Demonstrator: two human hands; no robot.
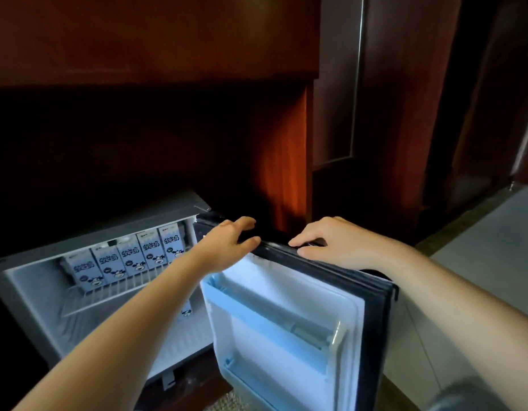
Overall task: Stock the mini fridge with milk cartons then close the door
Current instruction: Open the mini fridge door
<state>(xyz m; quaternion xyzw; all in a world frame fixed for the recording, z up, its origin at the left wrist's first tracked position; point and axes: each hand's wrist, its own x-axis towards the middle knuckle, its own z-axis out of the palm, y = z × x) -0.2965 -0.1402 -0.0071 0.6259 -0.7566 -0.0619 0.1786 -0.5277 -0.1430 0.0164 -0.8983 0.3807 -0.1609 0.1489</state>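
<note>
Left grip (227, 246), right grip (328, 244) | holding open door (286, 327) top | cartons (131, 258) shelved left

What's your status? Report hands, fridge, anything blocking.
Left hand and right hand grip the door top. Door open; cartons lined up on the shelf. Only the left forearm crosses the opening.
</note>
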